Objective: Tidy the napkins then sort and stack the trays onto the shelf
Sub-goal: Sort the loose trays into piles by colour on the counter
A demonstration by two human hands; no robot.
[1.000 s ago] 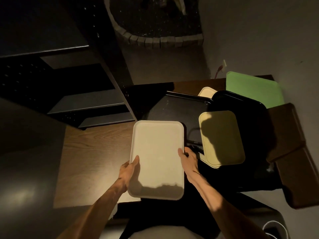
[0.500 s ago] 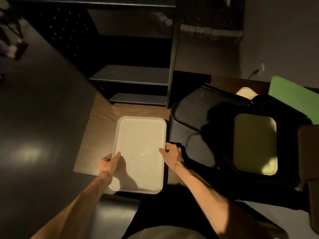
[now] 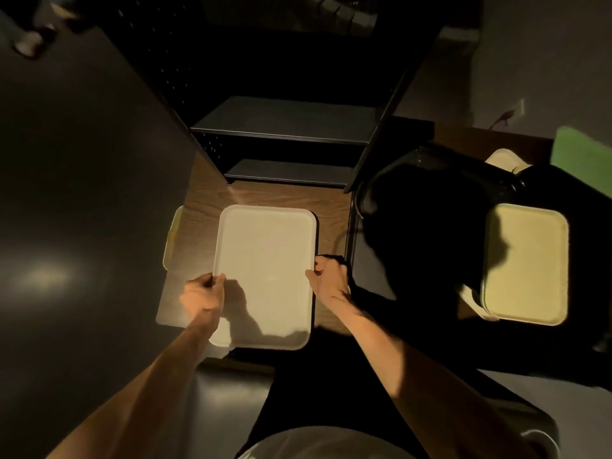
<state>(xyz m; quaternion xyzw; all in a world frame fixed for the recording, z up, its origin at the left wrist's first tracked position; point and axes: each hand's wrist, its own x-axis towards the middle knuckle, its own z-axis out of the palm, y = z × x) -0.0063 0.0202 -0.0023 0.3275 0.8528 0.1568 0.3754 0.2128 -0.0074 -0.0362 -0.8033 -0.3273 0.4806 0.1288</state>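
Note:
I hold a white rectangular tray (image 3: 265,270) flat over the wooden table (image 3: 258,195), just in front of the dark shelf unit (image 3: 284,124). My left hand (image 3: 203,294) grips its left edge with the thumb on top. On the right edge, my right hand (image 3: 328,276) grips it the same way. To the right lies a pile of large black trays (image 3: 424,207) with a yellow tray (image 3: 526,263) on top, a cream tray (image 3: 503,159) and a green tray (image 3: 583,157) behind them.
The shelf unit has two bare shelves facing me. A pale tray edge (image 3: 172,240) sticks out at the table's left side. Dark glossy floor (image 3: 82,193) lies to the left. A wall with a socket (image 3: 520,107) stands at the right.
My view and the white tray have swung left, from beside the black trays to in front of the shelf unit. Both hands keep their grip on the tray's edges.

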